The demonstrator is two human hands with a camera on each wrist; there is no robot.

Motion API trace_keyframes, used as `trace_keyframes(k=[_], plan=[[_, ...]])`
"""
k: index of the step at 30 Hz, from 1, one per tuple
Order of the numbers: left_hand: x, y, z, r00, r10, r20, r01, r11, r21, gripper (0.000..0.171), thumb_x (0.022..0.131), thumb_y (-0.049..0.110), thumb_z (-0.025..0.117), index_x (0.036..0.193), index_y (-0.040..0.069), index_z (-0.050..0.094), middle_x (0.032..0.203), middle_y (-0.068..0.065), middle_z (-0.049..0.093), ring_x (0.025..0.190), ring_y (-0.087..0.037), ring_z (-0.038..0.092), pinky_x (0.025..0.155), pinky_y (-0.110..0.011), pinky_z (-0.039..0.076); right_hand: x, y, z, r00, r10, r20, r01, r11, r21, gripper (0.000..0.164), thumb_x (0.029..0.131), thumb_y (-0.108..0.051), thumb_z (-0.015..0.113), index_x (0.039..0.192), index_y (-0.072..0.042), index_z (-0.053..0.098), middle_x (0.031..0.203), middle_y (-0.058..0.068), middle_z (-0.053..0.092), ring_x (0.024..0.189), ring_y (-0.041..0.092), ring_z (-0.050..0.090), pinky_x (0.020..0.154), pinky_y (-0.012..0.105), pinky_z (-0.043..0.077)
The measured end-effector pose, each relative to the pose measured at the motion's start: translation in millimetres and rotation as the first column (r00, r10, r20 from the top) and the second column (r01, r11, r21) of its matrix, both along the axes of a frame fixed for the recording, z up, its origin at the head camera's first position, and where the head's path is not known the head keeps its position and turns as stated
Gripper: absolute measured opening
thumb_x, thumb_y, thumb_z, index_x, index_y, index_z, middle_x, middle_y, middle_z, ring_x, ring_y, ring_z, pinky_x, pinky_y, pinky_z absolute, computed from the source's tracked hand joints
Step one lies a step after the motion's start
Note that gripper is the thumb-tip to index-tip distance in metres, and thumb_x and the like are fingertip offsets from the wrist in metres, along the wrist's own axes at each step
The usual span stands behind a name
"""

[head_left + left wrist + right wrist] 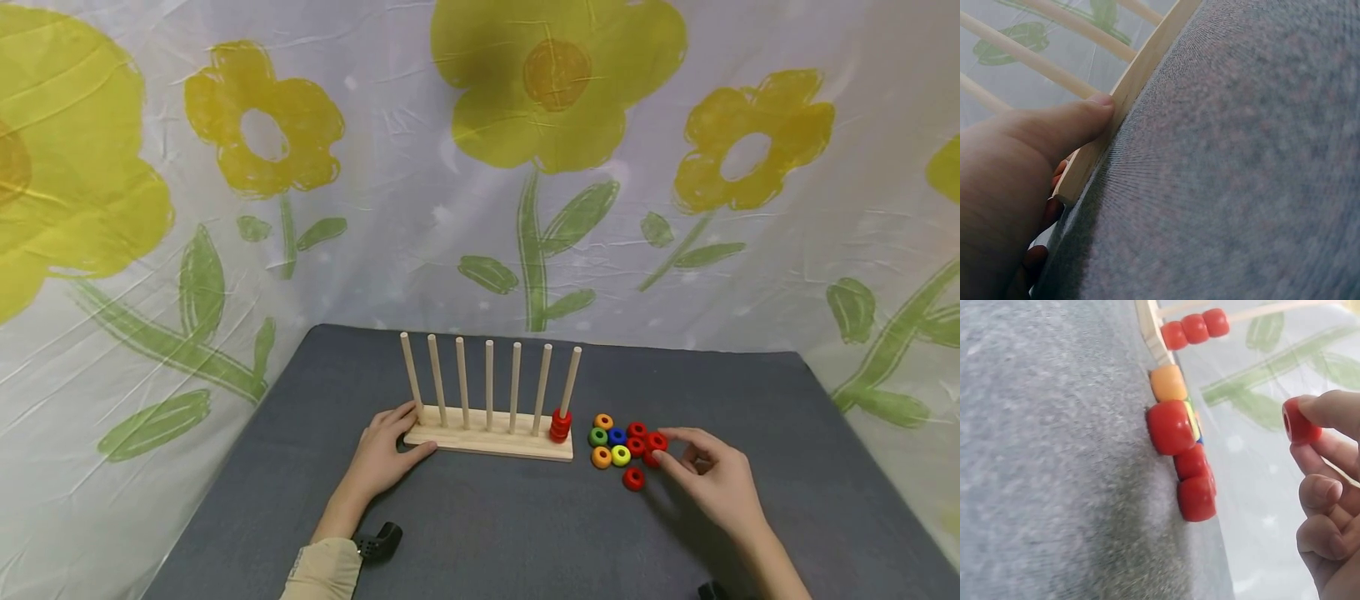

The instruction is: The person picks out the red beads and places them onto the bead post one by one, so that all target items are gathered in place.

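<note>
Red bead (1300, 425) pinched in your right hand (712, 479) might drop if grip slackens; your left hand (382, 454) holds the rack (477, 439).

We see a pale wooden seven-peg rack (477, 436), its left end in the left hand (381, 454), three round red beads (559, 427) on the rightmost peg (572, 379); the right hand (716, 475) pinches another red bead (1304, 430), seemingly just above loose multicoloured beads (636, 450).
</note>
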State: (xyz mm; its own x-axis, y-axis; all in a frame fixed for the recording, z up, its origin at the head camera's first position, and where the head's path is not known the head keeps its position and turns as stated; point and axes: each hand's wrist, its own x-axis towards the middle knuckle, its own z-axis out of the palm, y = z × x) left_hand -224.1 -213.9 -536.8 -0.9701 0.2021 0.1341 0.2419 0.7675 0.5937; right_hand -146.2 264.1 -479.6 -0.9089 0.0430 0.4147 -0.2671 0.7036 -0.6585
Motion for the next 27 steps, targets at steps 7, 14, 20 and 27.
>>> trace_keyframes(k=[7, 14, 20, 27], plan=[[0.2, 0.2, 0.5, 1.0, 0.002, -0.006, -0.002, 1.0, 0.001, 0.076, 0.096, 0.045, 0.078, 0.155, 0.003, 0.054, 0.166, -0.014, 0.044, 0.147, -0.041, 0.042, 0.116, -0.068, 0.033, -5.8, -1.2, 3.9, 1.0, 0.028, -0.009, -0.028, 0.999, -0.023, 0.028, 0.088, -0.01, 0.089, 0.114, -0.016, 0.081, 0.067, -0.006, 0.054, 0.051, 0.005, 0.04, 0.045, 0.026, 0.035], [1.5, 0.0, -0.7, 1.0, -0.003, 0.006, 0.003, 1.0, 0.002, 0.076, 0.097, 0.045, 0.078, 0.155, 0.003, 0.054, 0.167, -0.013, 0.043, 0.148, -0.042, 0.04, 0.117, -0.069, 0.032, -7.6, -5.9, 4.6, 1.0, 0.028, -0.007, -0.028, 0.999, -0.026, 0.028, 0.088, -0.009, 0.088, 0.114, -0.016, 0.081, 0.066, -0.006, 0.054, 0.052, 0.007, 0.041, 0.045, 0.026, 0.035], [3.0, -0.7, -1.7, 1.0, 0.001, 0.001, -0.001, 1.0, 0.002, 0.076, 0.097, 0.046, 0.078, 0.155, 0.003, 0.054, 0.166, -0.014, 0.044, 0.148, -0.041, 0.04, 0.117, -0.068, 0.032, -10.2, -10.8, 5.6, 0.999, 0.044, -0.013, -0.044, 0.998, -0.049, 0.027, 0.088, -0.008, 0.088, 0.114, -0.016, 0.081, 0.066, -0.005, 0.053, 0.052, 0.008, 0.041, 0.046, 0.026, 0.035], [-0.7, -0.2, -0.3, 1.0, -0.006, -0.01, 0.006, 1.0, 0.001, 0.076, 0.097, 0.044, 0.078, 0.156, 0.004, 0.053, 0.166, -0.014, 0.044, 0.148, -0.042, 0.04, 0.116, -0.068, 0.032, -15.7, -15.8, 10.4, 0.998, 0.062, -0.025, -0.064, 0.995, -0.076, 0.028, 0.089, -0.006, 0.087, 0.115, -0.014, 0.08, 0.065, -0.004, 0.052, 0.05, 0.008, 0.039, 0.045, 0.027, 0.034]])
